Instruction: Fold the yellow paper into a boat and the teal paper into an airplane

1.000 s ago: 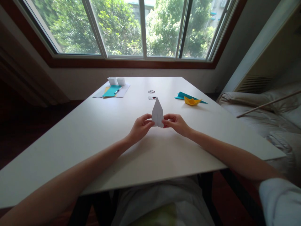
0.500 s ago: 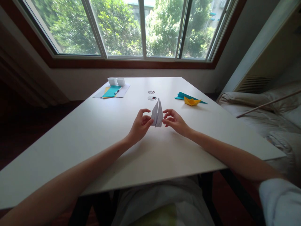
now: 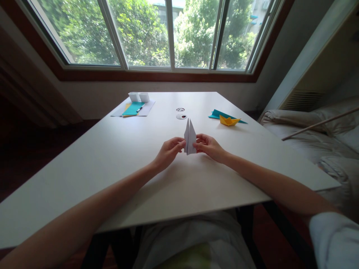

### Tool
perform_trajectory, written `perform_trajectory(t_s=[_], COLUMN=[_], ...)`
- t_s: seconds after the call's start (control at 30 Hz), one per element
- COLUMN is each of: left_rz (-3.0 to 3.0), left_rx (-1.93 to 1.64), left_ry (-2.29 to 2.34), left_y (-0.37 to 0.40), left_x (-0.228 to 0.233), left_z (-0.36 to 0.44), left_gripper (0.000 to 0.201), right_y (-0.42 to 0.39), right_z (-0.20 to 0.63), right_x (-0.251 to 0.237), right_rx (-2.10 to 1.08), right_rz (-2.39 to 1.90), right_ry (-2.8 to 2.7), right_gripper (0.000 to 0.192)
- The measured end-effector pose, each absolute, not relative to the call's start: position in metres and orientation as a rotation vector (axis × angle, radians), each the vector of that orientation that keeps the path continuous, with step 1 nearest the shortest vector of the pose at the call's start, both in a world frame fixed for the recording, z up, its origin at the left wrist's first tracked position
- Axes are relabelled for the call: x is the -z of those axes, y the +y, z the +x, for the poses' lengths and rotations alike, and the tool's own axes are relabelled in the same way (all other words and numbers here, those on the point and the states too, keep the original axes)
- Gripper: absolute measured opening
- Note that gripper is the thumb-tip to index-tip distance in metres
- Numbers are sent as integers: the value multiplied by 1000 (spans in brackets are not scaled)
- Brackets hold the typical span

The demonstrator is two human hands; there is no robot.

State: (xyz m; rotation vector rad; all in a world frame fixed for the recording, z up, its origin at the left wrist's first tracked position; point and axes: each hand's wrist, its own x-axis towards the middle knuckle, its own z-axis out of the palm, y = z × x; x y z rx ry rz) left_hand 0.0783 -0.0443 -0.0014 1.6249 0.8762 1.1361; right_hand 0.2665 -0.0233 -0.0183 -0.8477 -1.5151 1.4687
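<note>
white folded paper [image 3: 190, 136], a pointed dart shape, held upright just above the table [image 3: 112, 157] at its centre. left hand [image 3: 168, 152] and right hand [image 3: 209, 147] both pinch its lower edges, one from each side. for a clean crease, judged best: align the halves edge to edge, then press from the base toward the tip. yellow paper boat [image 3: 229, 120] lies well apart.

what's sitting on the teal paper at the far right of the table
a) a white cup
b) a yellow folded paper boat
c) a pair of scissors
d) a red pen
b: a yellow folded paper boat rests on the teal paper, beyond the right hand.
</note>
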Motion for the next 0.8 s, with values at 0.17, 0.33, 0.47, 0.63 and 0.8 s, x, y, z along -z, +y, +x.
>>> perform_trajectory(t_s=[0.17, 0.33, 0.47, 0.63, 0.8], left_rz=[1642, 1619, 1518, 1275, 1230], left_rx=[-1111, -1199, -1236, -1128, -1081], left_ry=[915, 967, 1053, 927, 859], left_y=[-46, -42, -37, -35, -36], left_x=[0, 2, 5, 6, 6], left_z=[79, 78, 75, 75, 77], left_gripper=[29, 19, 17, 16, 14], right_y=[-27, -27, -25, -28, -31], right_z=[265, 266, 269, 270, 267], right_x=[15, 15, 17, 14, 12], right_rx=[-1442, -1447, -1384, -1358, -1360], right_rz=[-865, -838, -862, -870, -890], right_ry=[-1515, -1524, -1567, -1635, -1680], right_gripper=[40, 38, 35, 38, 39])
